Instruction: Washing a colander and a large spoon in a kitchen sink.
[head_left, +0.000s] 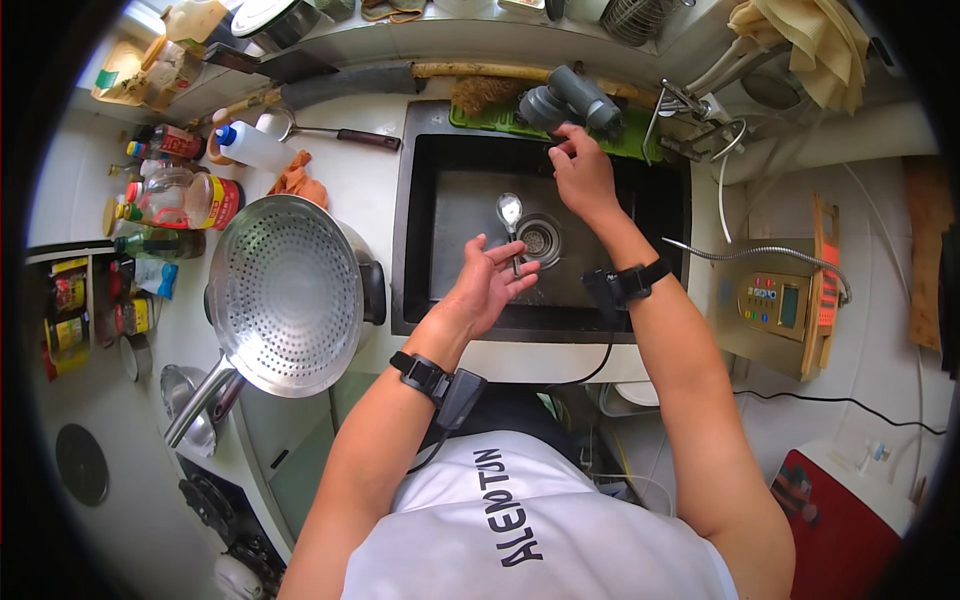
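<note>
My left hand is palm up over the front of a dark sink, its fingers spread. A metal spoon points away from me beside the drain. Part of its handle passes behind my index finger, so I cannot tell whether the fingers grip it or it lies below them. My right hand is over the sink's far right part, its thumb and index finger bent with a gap between them. Just beyond its fingertips is a grey tap. Nothing shows in the right hand.
Left of the sink, a perforated steel strainer with a handle rests on a pot. Bottles, an orange cloth and a ladle lie beyond. A green board edges the sink. A metal hose juts in from the right.
</note>
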